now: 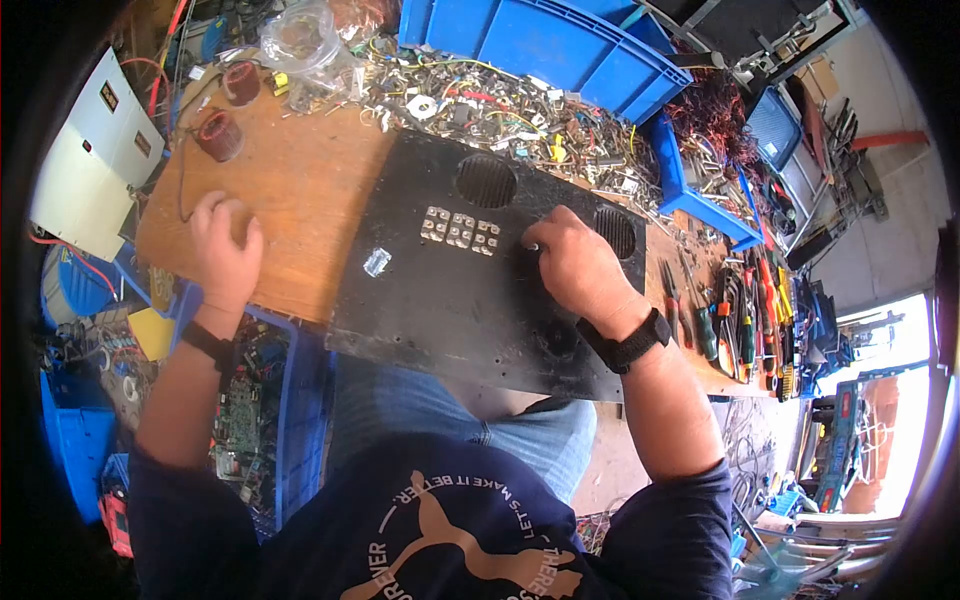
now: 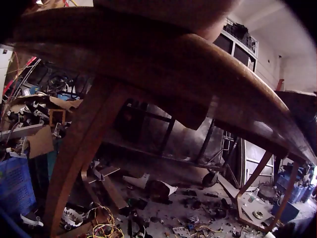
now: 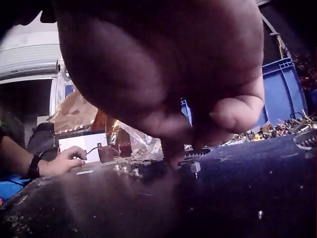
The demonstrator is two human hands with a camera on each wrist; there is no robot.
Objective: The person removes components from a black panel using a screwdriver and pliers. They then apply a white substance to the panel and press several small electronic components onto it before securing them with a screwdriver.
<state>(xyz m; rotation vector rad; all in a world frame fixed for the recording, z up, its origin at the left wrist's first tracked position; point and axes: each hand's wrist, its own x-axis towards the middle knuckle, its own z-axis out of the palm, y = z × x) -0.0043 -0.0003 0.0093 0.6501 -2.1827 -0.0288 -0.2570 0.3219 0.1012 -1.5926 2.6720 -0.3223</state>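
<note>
A black panel (image 1: pixel 430 300) with two round grilles lies across the wooden table. On it, small silver metal pieces (image 1: pixel 460 231) are set out in short rows. My right hand (image 1: pixel 590 268) is low over the panel, right of these rows, its fingers curled and pinching a small pale metal piece (image 3: pixel 195 167) at the fingertips. The palm hides part of the grip in the right wrist view. My left hand (image 1: pixel 226 245) rests on the wooden tabletop (image 1: pixel 300 205), left of the panel, with loosely bent fingers and nothing held.
Behind the panel spreads a heap of small metal scrap (image 1: pixel 480 115), below a blue crate (image 1: pixel 540 50). Screwdrivers and pliers (image 1: pixel 740 320) line the right side. Two dark red coils (image 1: pixel 220 135) stand at the back left. A clear label (image 1: pixel 377 262) lies on the panel.
</note>
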